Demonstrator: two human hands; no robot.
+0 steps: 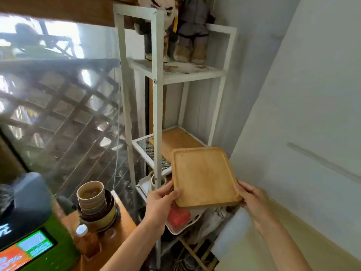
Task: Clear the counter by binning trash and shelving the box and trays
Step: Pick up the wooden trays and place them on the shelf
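I held the wooden tray [205,176] level in front of the white shelf unit [157,98], just above and ahead of its middle mesh shelf. My left hand [161,202] gripped the tray's near left corner, thumb on the top face and fingers curled beneath. My right hand [252,200] gripped the near right corner, fingers wrapped under the edge. A second wooden tray [175,140] lay flat on that middle shelf. Stacked paper cups [91,196] stood on the counter [115,235] at left.

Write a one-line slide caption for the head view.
Both hands, left and right, hold a wooden tray before a white shelf rack.
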